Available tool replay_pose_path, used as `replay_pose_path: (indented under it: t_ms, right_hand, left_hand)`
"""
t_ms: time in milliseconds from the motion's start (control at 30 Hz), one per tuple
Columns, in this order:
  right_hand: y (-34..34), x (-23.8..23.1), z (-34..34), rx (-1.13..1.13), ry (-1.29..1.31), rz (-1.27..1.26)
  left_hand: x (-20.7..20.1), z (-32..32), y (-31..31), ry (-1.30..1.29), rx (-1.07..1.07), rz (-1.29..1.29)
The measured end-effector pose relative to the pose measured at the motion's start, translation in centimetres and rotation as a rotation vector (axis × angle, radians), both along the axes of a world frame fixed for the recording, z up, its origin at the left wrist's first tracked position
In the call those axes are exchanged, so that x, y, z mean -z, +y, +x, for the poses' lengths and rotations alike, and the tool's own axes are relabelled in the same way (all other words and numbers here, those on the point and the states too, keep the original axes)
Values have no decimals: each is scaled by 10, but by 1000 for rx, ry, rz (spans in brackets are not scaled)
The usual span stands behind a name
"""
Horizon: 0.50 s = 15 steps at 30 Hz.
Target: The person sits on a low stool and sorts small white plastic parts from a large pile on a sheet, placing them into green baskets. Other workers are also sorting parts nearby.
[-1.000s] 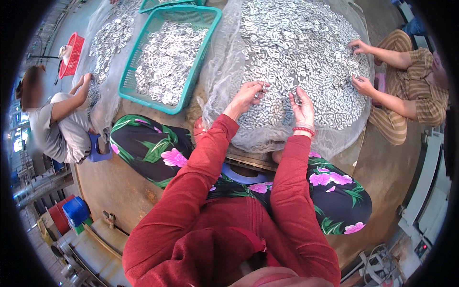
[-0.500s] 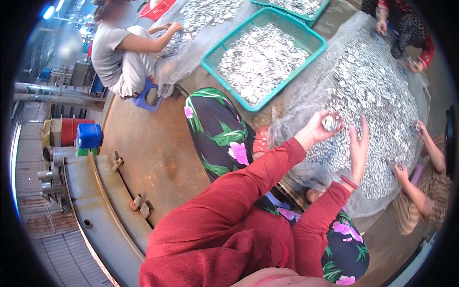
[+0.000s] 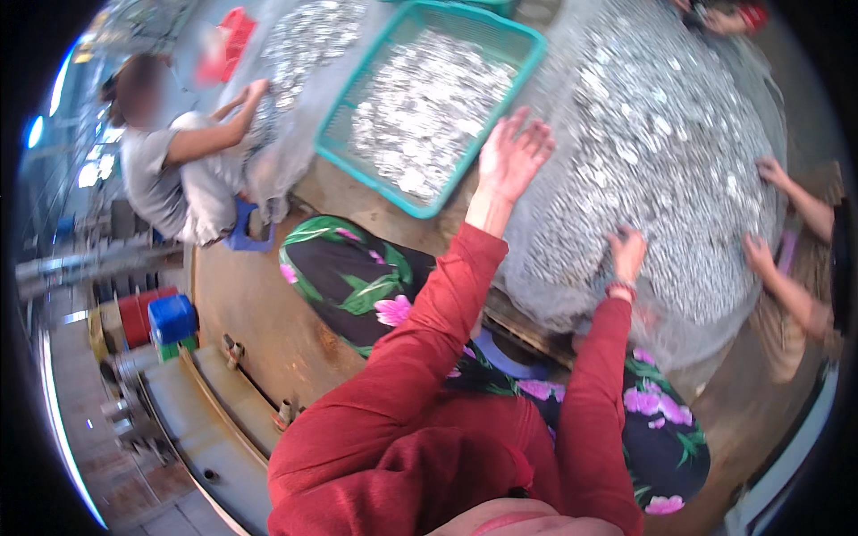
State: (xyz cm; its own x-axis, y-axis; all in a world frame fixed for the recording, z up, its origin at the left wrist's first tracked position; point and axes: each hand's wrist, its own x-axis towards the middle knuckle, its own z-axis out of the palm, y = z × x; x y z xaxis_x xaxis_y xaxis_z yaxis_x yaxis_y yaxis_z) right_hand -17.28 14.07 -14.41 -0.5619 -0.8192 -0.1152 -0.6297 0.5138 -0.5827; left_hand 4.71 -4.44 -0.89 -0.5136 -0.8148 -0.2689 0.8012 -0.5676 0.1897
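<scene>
My left hand (image 3: 514,161) is stretched out over the near right rim of a teal plastic basket (image 3: 375,183), its fingers spread and nothing visible in it. The basket holds a heap of small, shiny, silvery pieces (image 3: 429,107), blurred here. My right hand (image 3: 627,253) reaches down to the near side of a wide pile of similar small metal pieces (image 3: 661,170). Its thumb and fingers are apart at the pile's surface; I cannot make out any piece held. The pile lies on a pale translucent sheet (image 3: 545,107).
A co-worker's hands (image 3: 760,255) touch the pile's right edge, and another person's hand (image 3: 719,20) is at its far edge. At the left a person in grey (image 3: 161,165) sits on a blue stool (image 3: 250,228) beside another heap (image 3: 308,45). A red basket (image 3: 234,45) stands behind.
My left hand has swung from the pile to the basket rim and opened; the shiny round pieces it held are gone from it. My right hand has lowered onto the pile. The view has shifted.
</scene>
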Motion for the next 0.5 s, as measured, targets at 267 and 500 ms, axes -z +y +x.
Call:
replay_pose_path:
  t_ms: [267, 500]
  right_hand:
    - [-19, -37, -21, 100, -266, -209]
    - [-56, 4, -49, 75, -143, -225]
  left_hand:
    - [104, -133, -6, -1865, 543, -1419]
    - [97, -140, 66, -1944, 497, -1811]
